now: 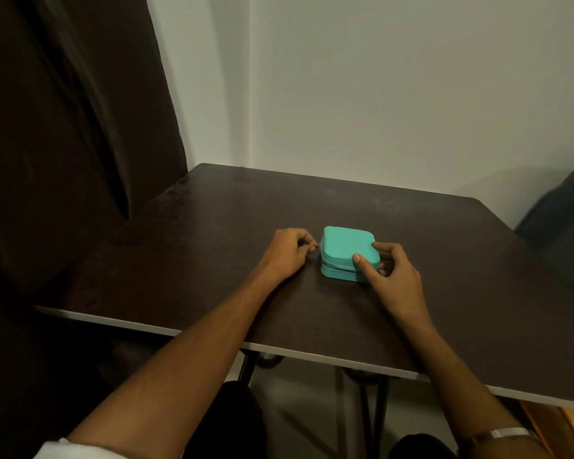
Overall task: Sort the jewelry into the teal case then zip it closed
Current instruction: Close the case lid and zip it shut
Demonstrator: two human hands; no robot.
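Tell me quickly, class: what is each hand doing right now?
Left hand: fingers pinch the zipper pull at the teal case's left side.
Right hand: grips the case's near right corner.

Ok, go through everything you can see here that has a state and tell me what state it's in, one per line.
teal case: lid down, lying flat on the table.
zipper pull: at the case's left side, pinched by the left hand.
left hand: fingers curled, pinching the pull.
right hand: grips the case's right near corner, thumb on the lid.
jewelry: none visible outside the case.
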